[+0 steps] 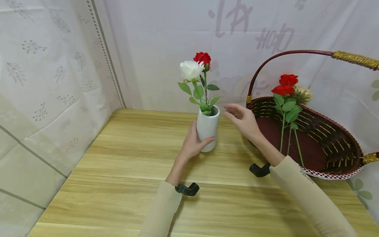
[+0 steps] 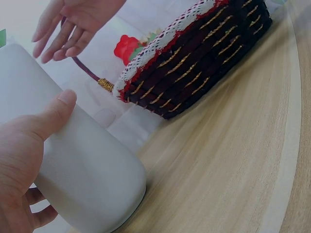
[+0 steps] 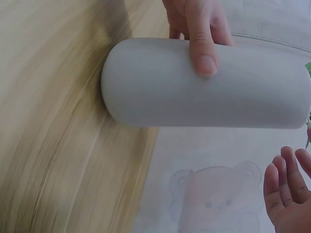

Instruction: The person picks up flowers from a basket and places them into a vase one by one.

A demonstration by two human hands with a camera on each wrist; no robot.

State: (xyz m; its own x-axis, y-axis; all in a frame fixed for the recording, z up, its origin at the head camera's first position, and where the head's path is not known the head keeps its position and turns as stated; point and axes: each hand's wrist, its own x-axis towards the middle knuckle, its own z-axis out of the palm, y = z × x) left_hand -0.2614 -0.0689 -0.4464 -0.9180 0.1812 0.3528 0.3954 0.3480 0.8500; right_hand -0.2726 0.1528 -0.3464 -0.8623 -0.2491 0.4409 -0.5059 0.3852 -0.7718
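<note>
A white vase (image 1: 208, 130) stands upright on the wooden table. My left hand (image 1: 191, 141) grips its side, thumb across the front and fingers round the back, as the left wrist view also shows. In the vase stand a white rose (image 1: 190, 70) and a red rose (image 1: 202, 59) with green leaves, leaning a little left. Just right of the vase's rim, my right hand (image 1: 243, 121) is held in the air with loosely bent fingers, apart from the vase and holding nothing. In the right wrist view, the right hand's fingers (image 3: 286, 182) show beside the vase near its mouth.
On the right stands a dark woven basket (image 1: 340, 144) with a tall arched handle (image 1: 296, 51) and white lace trim. Red roses (image 1: 284, 89) and a cream flower (image 1: 302, 95) lean in it. Patterned curtains border the wooden table (image 1: 124, 171) at the left and back.
</note>
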